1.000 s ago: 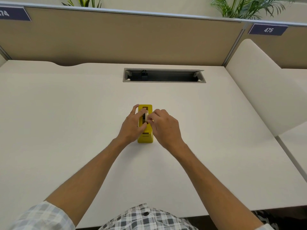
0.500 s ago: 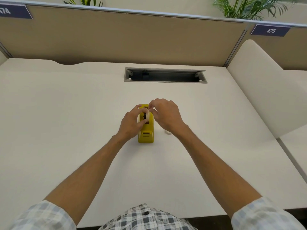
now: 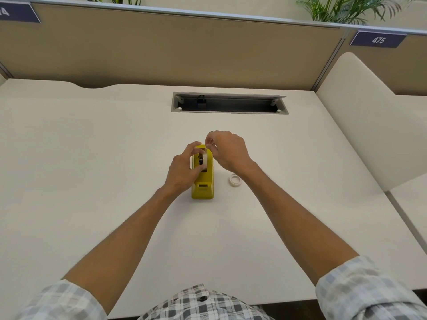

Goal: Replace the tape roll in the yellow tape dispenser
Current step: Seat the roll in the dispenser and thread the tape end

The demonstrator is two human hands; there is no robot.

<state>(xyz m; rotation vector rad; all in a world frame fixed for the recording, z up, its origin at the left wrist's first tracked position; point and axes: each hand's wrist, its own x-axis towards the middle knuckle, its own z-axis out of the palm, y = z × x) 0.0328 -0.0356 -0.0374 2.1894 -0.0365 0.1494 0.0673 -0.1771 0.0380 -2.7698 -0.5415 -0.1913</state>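
Observation:
The yellow tape dispenser (image 3: 203, 181) stands on the white desk (image 3: 115, 169), its cutter end toward me. A white tape roll (image 3: 203, 160) with a dark hub sits in its slot. My left hand (image 3: 183, 168) grips that roll from the left, thumb and fingers curled round it. My right hand (image 3: 227, 150) is over the dispenser's far end and pinches what looks like the loose end of the tape between thumb and forefinger. A second small white tape roll (image 3: 235, 180) lies flat on the desk, just right of the dispenser.
A grey cable tray opening (image 3: 228, 103) is cut into the desk behind the dispenser. A tan partition wall (image 3: 173, 49) closes the back, and a cream side panel (image 3: 374, 125) rises at the right.
My right hand has moved away from me, from the middle of the dispenser to its far end, uncovering the small roll on the desk. My left hand stays on the roll in the dispenser.

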